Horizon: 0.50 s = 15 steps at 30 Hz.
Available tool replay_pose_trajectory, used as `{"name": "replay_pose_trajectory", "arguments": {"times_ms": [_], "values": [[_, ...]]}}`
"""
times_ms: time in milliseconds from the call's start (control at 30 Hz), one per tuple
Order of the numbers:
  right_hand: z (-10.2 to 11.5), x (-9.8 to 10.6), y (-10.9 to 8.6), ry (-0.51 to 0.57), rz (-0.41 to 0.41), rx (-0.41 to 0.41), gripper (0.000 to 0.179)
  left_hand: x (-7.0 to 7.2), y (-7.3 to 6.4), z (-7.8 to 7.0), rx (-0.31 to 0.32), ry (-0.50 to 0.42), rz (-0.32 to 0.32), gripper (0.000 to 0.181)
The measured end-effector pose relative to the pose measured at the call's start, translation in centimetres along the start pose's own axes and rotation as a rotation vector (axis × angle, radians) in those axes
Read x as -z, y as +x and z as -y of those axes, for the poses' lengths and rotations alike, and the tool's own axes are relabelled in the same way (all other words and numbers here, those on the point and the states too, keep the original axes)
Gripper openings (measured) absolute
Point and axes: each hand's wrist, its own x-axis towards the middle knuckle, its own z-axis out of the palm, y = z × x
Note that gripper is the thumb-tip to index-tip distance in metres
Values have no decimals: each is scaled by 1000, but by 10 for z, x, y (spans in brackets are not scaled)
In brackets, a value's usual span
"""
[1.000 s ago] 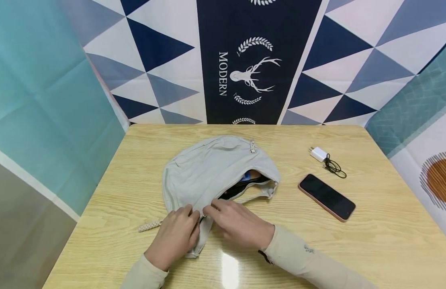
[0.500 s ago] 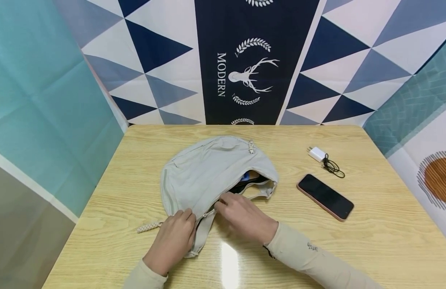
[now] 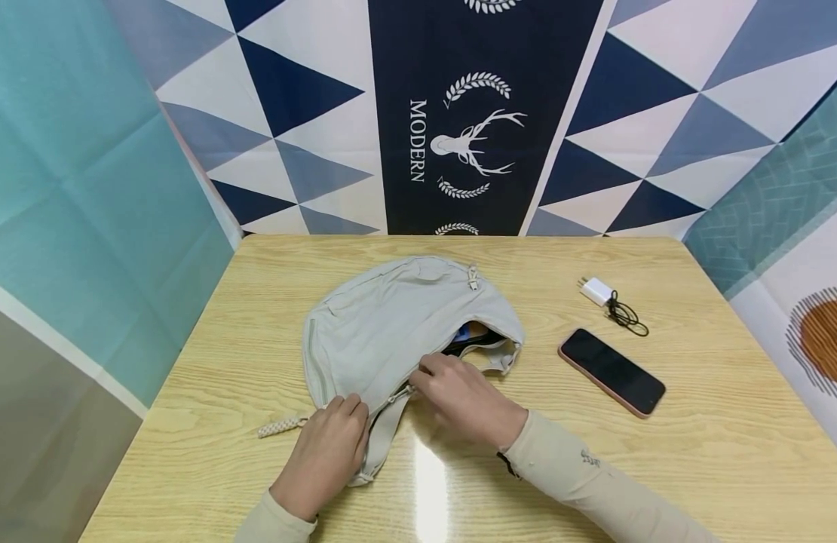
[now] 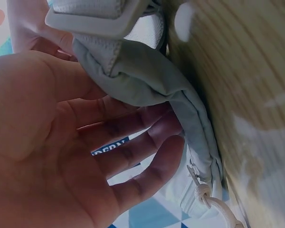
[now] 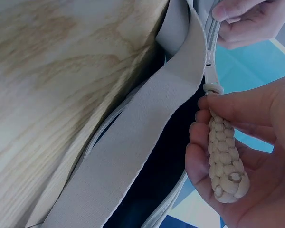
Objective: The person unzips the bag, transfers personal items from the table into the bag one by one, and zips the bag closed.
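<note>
A pale grey fabric bag (image 3: 391, 324) lies on the table, its zip (image 5: 211, 38) running along the near edge. My left hand (image 3: 330, 449) grips the bag's near left end, fingers bent around the fabric in the left wrist view. My right hand (image 3: 462, 396) pinches a braided cord zip pull (image 5: 225, 156) between thumb and fingers, at the middle of the zip. Right of that hand the bag gapes, with something blue and dark things inside, partly hidden. A flat strap (image 5: 142, 128) hangs along the opening.
A phone (image 3: 611, 373) with a pink edge lies on the wooden table (image 3: 703, 452) at the right. Behind it are a white charger plug (image 3: 597, 290) and a coiled black cable (image 3: 625, 313). A second braided pull (image 3: 281, 427) sticks out left of the bag.
My right hand has moved right and slightly away along the zip, drawing the slider with it. The left hand keeps its hold, and the bag stays in place.
</note>
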Motion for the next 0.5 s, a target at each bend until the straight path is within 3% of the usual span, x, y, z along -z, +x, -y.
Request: {"name": "replay_pose_trajectory", "arguments": {"times_ms": [500], "values": [[-13,1,-4,-10,0,-15,19,1,0,-2,28,-25,19,19]]}}
